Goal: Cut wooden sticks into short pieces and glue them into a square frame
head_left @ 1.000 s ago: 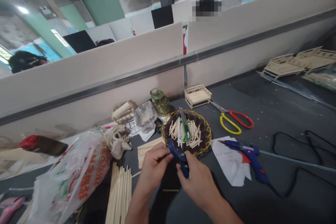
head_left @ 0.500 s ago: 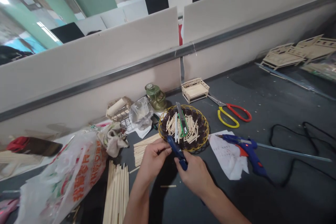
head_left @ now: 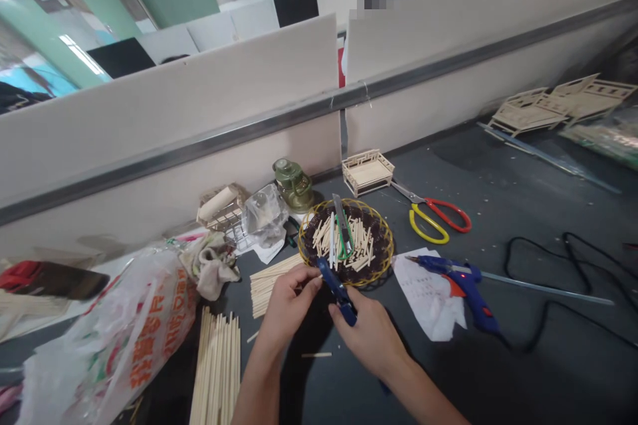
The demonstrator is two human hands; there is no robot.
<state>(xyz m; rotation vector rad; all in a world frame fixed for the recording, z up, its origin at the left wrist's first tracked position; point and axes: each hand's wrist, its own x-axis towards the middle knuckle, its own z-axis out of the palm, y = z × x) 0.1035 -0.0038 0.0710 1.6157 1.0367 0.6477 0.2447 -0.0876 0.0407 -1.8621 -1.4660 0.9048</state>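
Note:
My right hand (head_left: 367, 334) is closed round the blue handles of a pair of cutters (head_left: 335, 287), whose jaws point toward the left hand. My left hand (head_left: 288, 303) pinches a thin wooden stick at the cutter's tip; the stick itself barely shows. Both hands hover over the dark desk just in front of a round wicker tray (head_left: 384, 263) that holds several short cut sticks and a green-handled knife (head_left: 342, 228). One short stick piece (head_left: 316, 354) lies on the desk below my hands.
Bundles of long sticks (head_left: 215, 366) and a printed plastic bag (head_left: 107, 344) lie left. A blue glue gun (head_left: 463, 282) rests on paper at right, beyond it red-and-yellow scissors (head_left: 438, 216), a small wooden model (head_left: 367, 172), a green lantern (head_left: 293, 183), black cable (head_left: 558, 292).
The view has tilted down and shifted a little. My hands keep the same grip on cutters and stick, moving slightly left and down in the picture.

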